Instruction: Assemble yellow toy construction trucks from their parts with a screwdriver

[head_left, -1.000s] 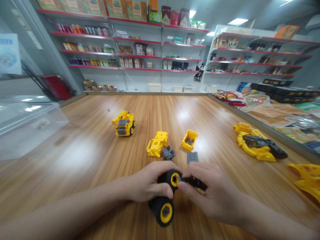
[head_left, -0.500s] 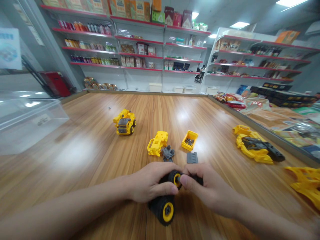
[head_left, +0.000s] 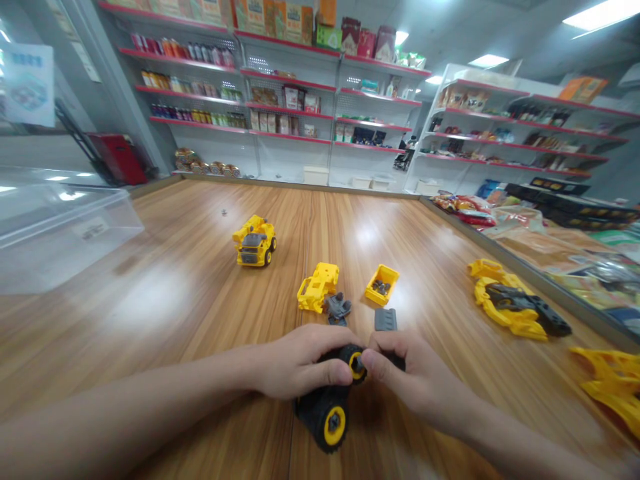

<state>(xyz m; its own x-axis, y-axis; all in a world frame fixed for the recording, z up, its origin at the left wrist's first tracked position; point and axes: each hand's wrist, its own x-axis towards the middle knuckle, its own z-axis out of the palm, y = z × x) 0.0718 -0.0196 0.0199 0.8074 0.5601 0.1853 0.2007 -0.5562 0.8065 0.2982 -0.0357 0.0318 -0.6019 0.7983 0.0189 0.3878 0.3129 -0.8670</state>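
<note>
My left hand (head_left: pixel 305 363) is wrapped over a black toy vehicle chassis (head_left: pixel 316 421) with yellow-hubbed wheels, its thumb lying beside the upper wheel (head_left: pixel 356 368). One large wheel (head_left: pixel 335 425) faces me lower down. Thumb and finger of my right hand (head_left: pixel 407 370) pinch a small grey screw-like part (head_left: pixel 359 362) at the upper wheel's hub. Something dark shows partly behind the right fingers; I cannot make out what it is. Just beyond the hands lie a grey ridged plate (head_left: pixel 385 319), a dark grey toy part (head_left: pixel 338 307) and a yellow cab shell (head_left: pixel 319 288).
A yellow tray (head_left: pixel 395 281) holding small grey parts stands past the plate. An assembled yellow toy truck (head_left: pixel 256 241) is farther left. Yellow and black toy parts (head_left: pixel 515 303) and another yellow piece (head_left: pixel 613 380) lie on the right. A clear plastic bin (head_left: pixel 65 233) sits at the left.
The camera view has shifted slightly. Both hands stay at the chassis, and the small grey part now sits closer against the upper wheel's hub.
</note>
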